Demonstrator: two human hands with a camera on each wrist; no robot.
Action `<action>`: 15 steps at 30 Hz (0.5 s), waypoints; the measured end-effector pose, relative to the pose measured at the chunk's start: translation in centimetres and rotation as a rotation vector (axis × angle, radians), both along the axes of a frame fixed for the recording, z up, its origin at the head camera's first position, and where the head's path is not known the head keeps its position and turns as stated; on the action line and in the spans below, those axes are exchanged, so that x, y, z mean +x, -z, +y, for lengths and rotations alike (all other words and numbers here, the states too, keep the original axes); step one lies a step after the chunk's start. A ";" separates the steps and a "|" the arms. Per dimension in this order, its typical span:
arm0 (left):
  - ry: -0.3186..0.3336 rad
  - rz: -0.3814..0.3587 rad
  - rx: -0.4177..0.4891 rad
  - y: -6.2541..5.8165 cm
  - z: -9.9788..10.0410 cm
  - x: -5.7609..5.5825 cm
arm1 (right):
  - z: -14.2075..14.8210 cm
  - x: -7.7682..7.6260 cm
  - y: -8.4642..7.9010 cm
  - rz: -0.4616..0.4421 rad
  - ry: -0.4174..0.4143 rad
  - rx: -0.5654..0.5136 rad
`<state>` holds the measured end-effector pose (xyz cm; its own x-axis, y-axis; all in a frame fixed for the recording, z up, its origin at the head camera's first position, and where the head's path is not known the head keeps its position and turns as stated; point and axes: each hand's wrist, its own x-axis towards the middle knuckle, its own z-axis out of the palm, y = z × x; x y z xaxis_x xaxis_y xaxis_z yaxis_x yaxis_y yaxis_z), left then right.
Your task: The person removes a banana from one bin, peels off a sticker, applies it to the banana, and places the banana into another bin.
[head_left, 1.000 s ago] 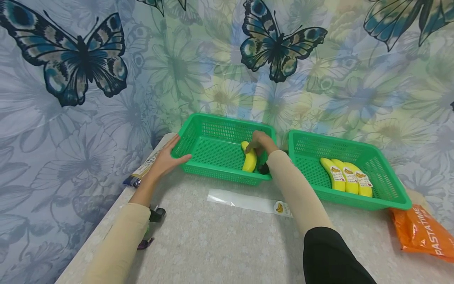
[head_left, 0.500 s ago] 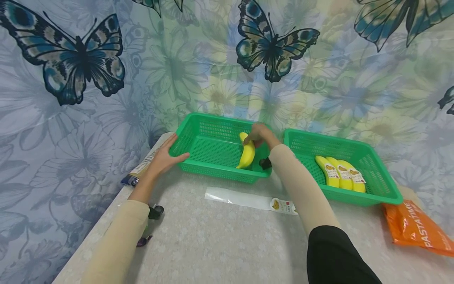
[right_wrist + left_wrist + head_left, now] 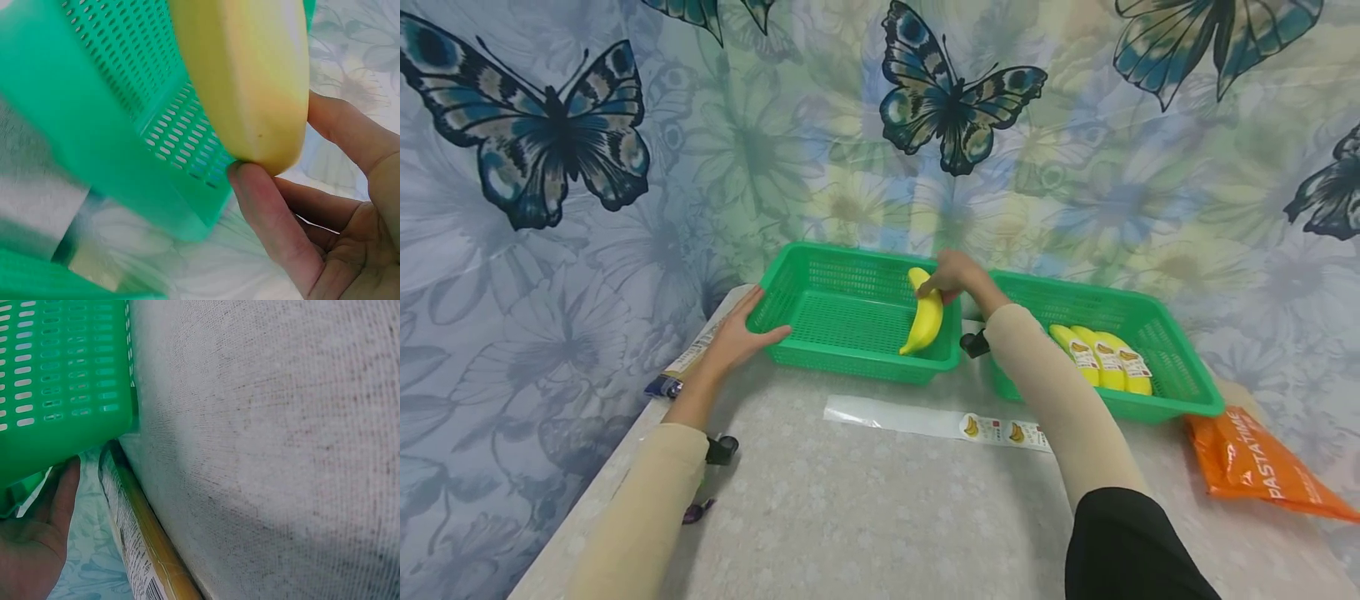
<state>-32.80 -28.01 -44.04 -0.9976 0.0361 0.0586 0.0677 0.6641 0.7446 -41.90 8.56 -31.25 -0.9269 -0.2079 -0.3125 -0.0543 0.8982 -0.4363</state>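
Observation:
Between thumb and fingers my right hand (image 3: 958, 277) grips a yellow banana (image 3: 925, 321), held upright at the right end of the left green basket (image 3: 850, 364). In the right wrist view the banana (image 3: 250, 81) is pinched near its end, and the side facing the camera bears no label. My left hand (image 3: 737, 337) rests at the left end of that basket, its fingers straight along the wall and the thumb apart. In the left wrist view part of the left hand (image 3: 40, 544) shows beneath the basket's rim (image 3: 56, 447).
The right green basket (image 3: 1180, 408) holds several labelled bananas (image 3: 1101, 358). A strip of banana stickers (image 3: 910, 421) lies in front of the baskets. An orange pasta bag (image 3: 1255, 467) lies at the right; a long package (image 3: 692, 354) lies by the left hand. A patterned cloth hangs behind.
My right hand has lifted the banana from the left basket's floor and tilted it upright. The left hand stays at the basket's end. The head view has shifted slightly right.

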 end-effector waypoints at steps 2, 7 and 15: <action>0.002 -0.002 0.009 0.0 0.1 0.0 | 0.6 0.6 -0.5 0.034 -0.006 0.021; 0.013 0.006 0.018 -0.2 0.1 0.1 | 2.0 2.2 -1.8 0.131 -0.004 0.056; 0.024 -0.024 0.054 -0.4 0.4 0.3 | 4.0 4.4 -3.4 0.149 0.027 -0.015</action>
